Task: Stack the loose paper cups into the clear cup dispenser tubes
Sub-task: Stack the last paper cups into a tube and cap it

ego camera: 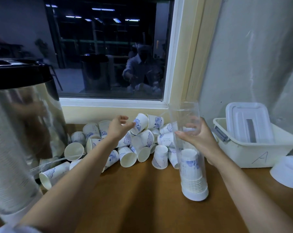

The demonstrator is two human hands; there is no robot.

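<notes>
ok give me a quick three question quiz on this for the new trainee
1. True or false: the clear tube is lying on its side.
2. Which hand grips the tube? A) left B) right
3. Fill in: the white tub is marked with the letter ___.
Key: 1 false, it stands upright with stacked cups inside; 2 B, the right hand; 3 A.
</notes>
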